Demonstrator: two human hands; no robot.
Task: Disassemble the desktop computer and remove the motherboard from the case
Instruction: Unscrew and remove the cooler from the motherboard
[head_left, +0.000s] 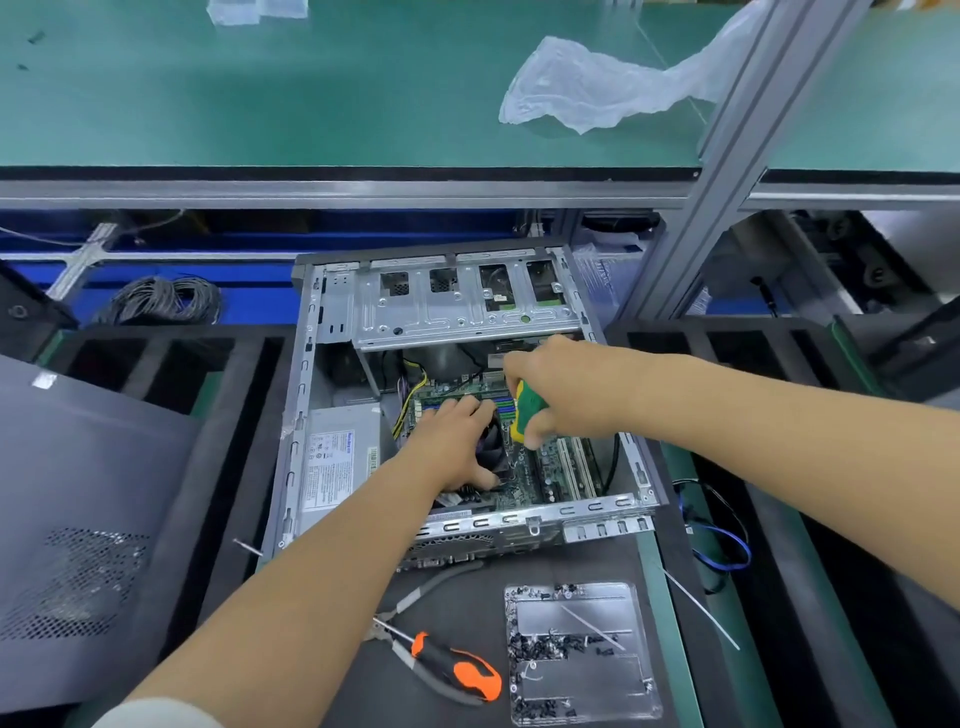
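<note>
Screws holding the cooler appear to be the step in hand. Right hand (558, 395) grips green screwdriver (524, 413), tip down. Left hand (457, 449) lies flat, fingers spread, on cooler fan (493, 441). Motherboard (519, 488) sits inside case (311, 395). Next: seat tip squarely, turn.
</note>
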